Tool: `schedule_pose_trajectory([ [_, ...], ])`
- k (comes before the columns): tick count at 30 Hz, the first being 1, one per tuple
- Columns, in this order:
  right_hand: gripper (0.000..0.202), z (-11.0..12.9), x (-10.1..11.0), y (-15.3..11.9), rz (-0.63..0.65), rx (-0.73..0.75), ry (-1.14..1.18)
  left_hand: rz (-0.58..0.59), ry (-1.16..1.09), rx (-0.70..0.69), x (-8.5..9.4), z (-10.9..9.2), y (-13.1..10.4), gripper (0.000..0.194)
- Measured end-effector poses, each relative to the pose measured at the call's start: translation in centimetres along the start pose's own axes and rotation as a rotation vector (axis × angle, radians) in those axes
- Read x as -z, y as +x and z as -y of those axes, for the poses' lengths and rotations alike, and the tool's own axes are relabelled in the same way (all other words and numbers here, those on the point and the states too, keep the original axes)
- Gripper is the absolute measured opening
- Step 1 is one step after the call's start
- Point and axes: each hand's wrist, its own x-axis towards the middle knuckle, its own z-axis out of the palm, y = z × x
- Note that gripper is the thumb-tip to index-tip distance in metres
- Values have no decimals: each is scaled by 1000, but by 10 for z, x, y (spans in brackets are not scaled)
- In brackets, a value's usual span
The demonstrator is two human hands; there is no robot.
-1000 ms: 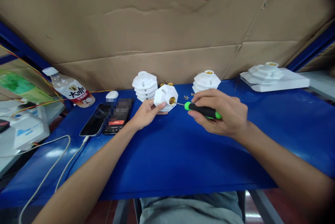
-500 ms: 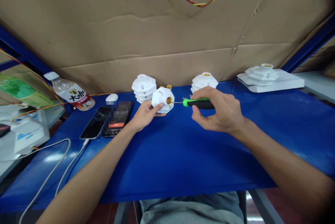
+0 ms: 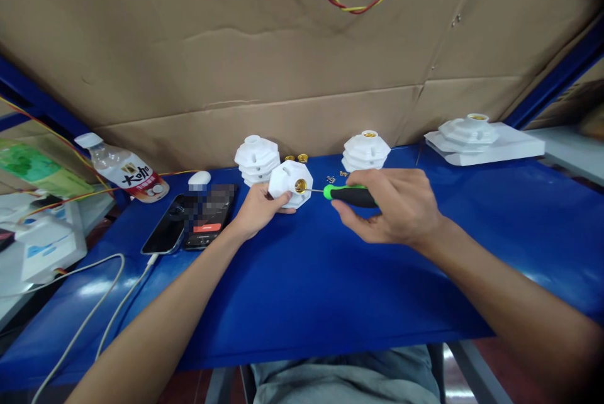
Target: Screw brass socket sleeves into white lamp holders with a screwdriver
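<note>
My left hand grips a white octagonal lamp holder, tilted so its brass-lined socket faces right. Closed around a green and black screwdriver is my right hand. The screwdriver lies nearly level, and its thin shaft reaches into the socket opening; the tip is hidden inside. Behind the held piece stands a stack of white lamp holders. Two brass socket shells rest beside that stack. Small screws and metal bits lie on the table just beyond the screwdriver.
Another lamp holder stack stands at the back, and more lamp holders sit on a white box at right. Left are two phones, a charging cable, a white case and a drink bottle. Twisted wires hang above.
The screwdriver and my right hand have shifted slightly left and down relative to the table. The screws behind show more clearly. Both hands keep their hold; the whole view has shifted a little.
</note>
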Motion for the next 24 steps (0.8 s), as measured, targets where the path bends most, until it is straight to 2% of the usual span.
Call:
schedule_pose_trajectory([
  [3, 22, 3, 1, 1, 61, 0, 98, -12, 19, -17, -1, 0, -1, 39],
  [7, 11, 6, 1, 3, 41, 15, 17, -23, 40, -40, -1, 2, -1, 39],
  [10, 20, 8, 2, 4, 6, 8, -39, -23, 31, -45, -1, 3, -2, 40],
  [15, 24, 11, 2, 3, 77, -32, 105, -36, 21, -59, -1, 3, -2, 39],
  [18, 14, 11, 0, 1, 19, -29, 8, -35, 13, -50, -1, 4, -2, 38],
  [21, 20, 11, -1, 1, -31, -14, -51, -32, 20, -48, -1, 4, -1, 37],
  [24, 14, 11, -1, 2, 29, -27, 79, -26, 27, -52, -1, 4, -1, 36],
])
